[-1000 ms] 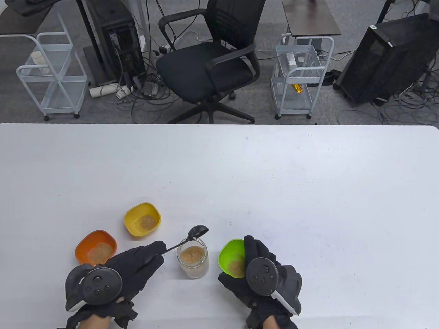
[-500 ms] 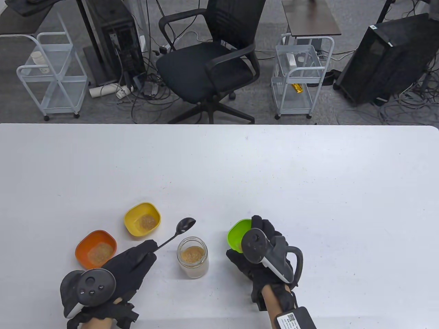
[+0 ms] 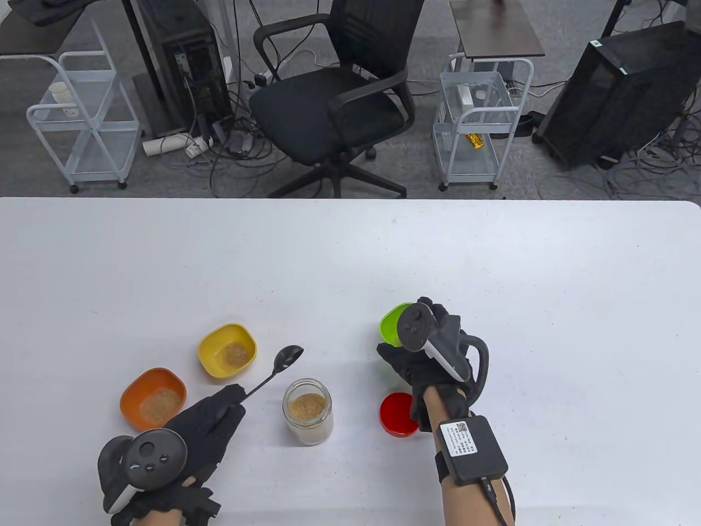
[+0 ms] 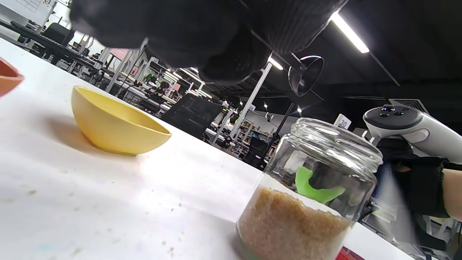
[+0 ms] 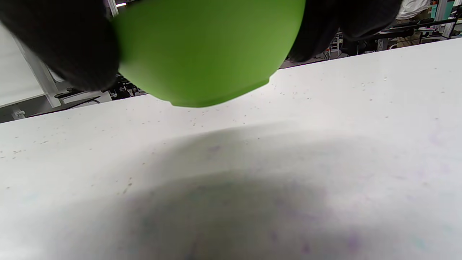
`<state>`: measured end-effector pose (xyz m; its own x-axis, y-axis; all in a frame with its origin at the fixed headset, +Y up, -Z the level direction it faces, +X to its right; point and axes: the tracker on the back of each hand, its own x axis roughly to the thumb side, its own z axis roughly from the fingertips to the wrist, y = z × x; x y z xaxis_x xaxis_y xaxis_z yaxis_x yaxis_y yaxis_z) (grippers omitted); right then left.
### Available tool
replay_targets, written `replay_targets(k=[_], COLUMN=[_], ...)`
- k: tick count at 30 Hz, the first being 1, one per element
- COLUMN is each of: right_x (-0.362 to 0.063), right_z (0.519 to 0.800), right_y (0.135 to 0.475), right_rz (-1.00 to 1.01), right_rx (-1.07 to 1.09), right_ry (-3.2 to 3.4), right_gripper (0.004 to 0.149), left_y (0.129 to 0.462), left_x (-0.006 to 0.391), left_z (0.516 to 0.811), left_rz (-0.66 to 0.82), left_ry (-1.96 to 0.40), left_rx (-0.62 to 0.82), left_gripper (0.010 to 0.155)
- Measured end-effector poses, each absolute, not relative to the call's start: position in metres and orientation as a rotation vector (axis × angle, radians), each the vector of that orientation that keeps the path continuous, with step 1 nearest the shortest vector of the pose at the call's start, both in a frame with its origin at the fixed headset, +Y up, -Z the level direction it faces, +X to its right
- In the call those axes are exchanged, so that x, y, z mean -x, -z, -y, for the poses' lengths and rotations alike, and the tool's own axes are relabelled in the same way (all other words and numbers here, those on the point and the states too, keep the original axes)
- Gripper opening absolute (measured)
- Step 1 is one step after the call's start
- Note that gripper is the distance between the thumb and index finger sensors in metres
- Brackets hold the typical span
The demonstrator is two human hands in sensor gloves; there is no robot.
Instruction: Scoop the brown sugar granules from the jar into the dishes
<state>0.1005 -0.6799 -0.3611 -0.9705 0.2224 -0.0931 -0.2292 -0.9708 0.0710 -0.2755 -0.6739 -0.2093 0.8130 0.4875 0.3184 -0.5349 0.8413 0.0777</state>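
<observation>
A glass jar (image 3: 308, 411) half full of brown sugar stands near the table's front; it fills the left wrist view's lower right (image 4: 310, 195). My left hand (image 3: 213, 416) pinches the handle of a black spoon (image 3: 287, 357), its empty bowl raised between the jar and a yellow dish (image 3: 227, 350) holding sugar. An orange dish (image 3: 153, 398) with sugar sits left of that. My right hand (image 3: 421, 356) grips a green dish (image 3: 391, 324), lifted off the table right of the jar. From the right wrist view the green dish (image 5: 202, 50) hangs above the white surface.
A red round lid (image 3: 398, 415) lies on the white table (image 3: 493, 274) under my right forearm. Beyond the table's far edge stand an office chair (image 3: 334, 104), two wire carts and computer towers.
My right hand has carried the green dish away from the jar, up and farther from me, uncovering the red lid. The left hand drew the spoon slightly left and back.
</observation>
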Motion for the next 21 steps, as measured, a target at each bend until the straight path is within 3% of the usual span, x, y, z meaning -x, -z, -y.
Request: replay_targets(k=[10,21], right_x=[-0.099,-0.099], right_z=[0.707,0.718], right_y=[0.384,0.385], right_rz=[-0.185,-0.273], right_rx=[0.123,0.124], right_ry=[-2.918,-2.915], right_gripper=[0.109,0.109], left_y=[0.21,0.211], left_x=[0.276,0.275], left_z=[0.675,0.676], left_rz=[0.278,0.276], left_ry=[-0.541,-0.541], left_rx=[-0.146,-0.132], left_gripper=[0.048,0.048])
